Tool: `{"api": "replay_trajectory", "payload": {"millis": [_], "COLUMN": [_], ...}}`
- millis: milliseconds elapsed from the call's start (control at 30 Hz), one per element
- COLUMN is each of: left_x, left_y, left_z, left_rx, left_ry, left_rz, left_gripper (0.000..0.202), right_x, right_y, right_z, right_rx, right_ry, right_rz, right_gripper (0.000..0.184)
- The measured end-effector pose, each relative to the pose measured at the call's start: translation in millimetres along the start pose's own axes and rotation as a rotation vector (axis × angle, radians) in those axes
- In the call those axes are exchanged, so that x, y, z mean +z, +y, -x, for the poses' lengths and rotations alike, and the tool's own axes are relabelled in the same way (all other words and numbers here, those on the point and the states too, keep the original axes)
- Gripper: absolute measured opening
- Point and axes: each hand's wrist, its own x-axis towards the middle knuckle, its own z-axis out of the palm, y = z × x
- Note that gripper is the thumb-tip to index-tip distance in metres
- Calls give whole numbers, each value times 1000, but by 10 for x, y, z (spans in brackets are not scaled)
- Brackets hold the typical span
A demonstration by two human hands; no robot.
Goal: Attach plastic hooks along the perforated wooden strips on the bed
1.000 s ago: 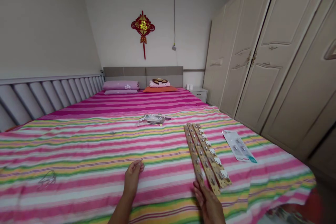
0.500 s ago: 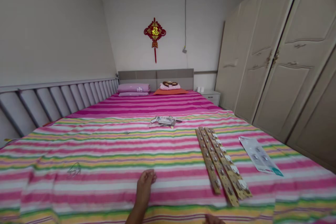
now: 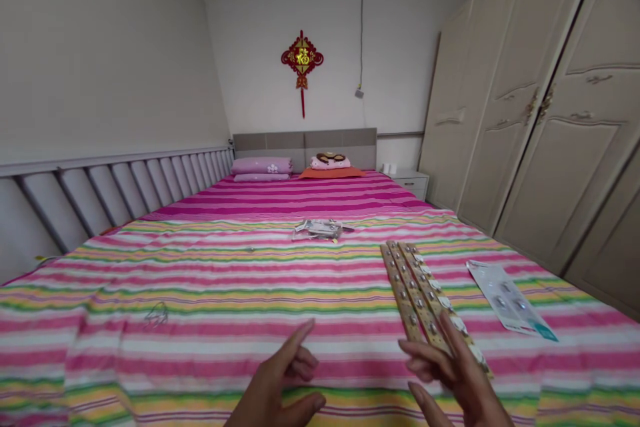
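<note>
Above the striped bedsheet (image 3: 210, 340), my left hand (image 3: 277, 383) is open, its index finger pointing forward and thumb apart, with nothing in it. My right hand (image 3: 457, 373) is also open, fingers spread, over the near ends of several long brown strips (image 3: 399, 290). Small shiny metal pieces dot these strips, and white discs line the rightmost one. I cannot tell whether the right fingers touch them; the hand hides their near ends. To its right lies a clear plastic pack (image 3: 507, 297) with a teal end and metal pieces inside.
A clear plastic bag of small parts (image 3: 320, 229) lies mid-bed. A thin wire tangle (image 3: 157, 313) rests at the left. Folded purple bedding (image 3: 263, 167) is by the headboard. A rail (image 3: 115, 163) borders the left side; a wardrobe (image 3: 540, 167) stands right.
My right hand has risen from the bottom edge to over the strips, fingers spreading. My left hand has gone from curled to open and sits lower. The view has shifted slightly left.
</note>
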Motion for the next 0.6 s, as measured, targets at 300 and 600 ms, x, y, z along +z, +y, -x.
{"api": "replay_trajectory", "payload": {"millis": [300,600], "left_x": [132,146], "left_y": [271,-314], "left_z": [2,-263], "left_rx": [277,-37], "left_ry": [669,554], "left_rz": [-25,-153], "left_gripper": [118,105], "right_x": [273,289], "right_y": [-251,398], "right_z": [-129,-218], "right_rx": [-339,74], "right_ry": [244,-31], "right_rz": [191,399], "right_gripper": [101,81]}}
